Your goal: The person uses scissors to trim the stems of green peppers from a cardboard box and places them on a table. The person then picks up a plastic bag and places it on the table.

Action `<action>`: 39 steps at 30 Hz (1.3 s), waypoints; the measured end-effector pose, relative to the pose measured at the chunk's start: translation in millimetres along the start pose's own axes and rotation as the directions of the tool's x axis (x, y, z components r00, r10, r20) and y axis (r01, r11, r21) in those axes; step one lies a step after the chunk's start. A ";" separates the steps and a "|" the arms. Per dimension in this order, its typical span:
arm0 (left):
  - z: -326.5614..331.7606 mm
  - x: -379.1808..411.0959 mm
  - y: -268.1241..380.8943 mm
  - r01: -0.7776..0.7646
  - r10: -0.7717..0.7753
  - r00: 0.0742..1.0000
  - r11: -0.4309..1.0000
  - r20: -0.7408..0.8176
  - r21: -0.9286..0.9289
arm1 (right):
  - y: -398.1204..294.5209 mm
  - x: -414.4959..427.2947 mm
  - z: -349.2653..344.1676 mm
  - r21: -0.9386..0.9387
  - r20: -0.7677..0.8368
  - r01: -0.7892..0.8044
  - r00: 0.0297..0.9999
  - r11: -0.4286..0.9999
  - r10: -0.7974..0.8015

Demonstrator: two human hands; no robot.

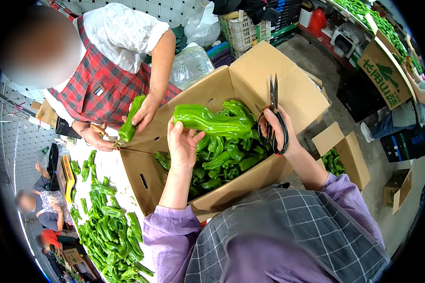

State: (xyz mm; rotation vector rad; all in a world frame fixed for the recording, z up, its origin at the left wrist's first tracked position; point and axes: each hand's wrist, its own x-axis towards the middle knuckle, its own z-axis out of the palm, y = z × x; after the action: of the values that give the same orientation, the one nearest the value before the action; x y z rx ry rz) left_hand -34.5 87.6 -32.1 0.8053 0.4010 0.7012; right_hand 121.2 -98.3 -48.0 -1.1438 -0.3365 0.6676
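Observation:
My left hand holds a large green pepper at its left end, raised over an open cardboard box. Many green peppers lie inside that box. In my right hand is a pair of black-handled scissors, points upward, beside the pepper's right end. I cannot tell whether the blades touch each other along their length. Across the box, a co-worker in a red checked apron holds another green pepper and a small cutting tool.
A white table at the left bears a heap of green peppers. Smaller open boxes stand on the floor at the right. Plastic crates are stacked behind the box. Other people are farther off at both sides.

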 end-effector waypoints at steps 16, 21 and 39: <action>43.9 -32.3 2.4 0.260 -0.273 0.962 0.895 0.017 -0.362 | -7.3 9.2 -7.9 0.013 0.014 0.010 1.000 1.000 -0.010; 37.0 -44.7 8.6 0.267 -0.285 0.959 0.901 -0.001 -0.341 | -9.8 9.7 -7.3 0.016 0.001 -0.012 1.000 1.000 0.012; -92.3 -202.2 76.8 -0.254 0.161 0.843 0.960 -0.514 -0.115 | -17.2 13.8 -16.3 -0.060 0.015 -0.065 0.998 0.996 0.066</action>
State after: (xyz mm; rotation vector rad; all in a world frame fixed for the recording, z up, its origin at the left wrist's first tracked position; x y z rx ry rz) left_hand -262.2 30.4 -18.5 0.4877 0.7159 1.1440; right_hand 146.3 -105.5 -39.8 -1.2102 -0.3367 0.7292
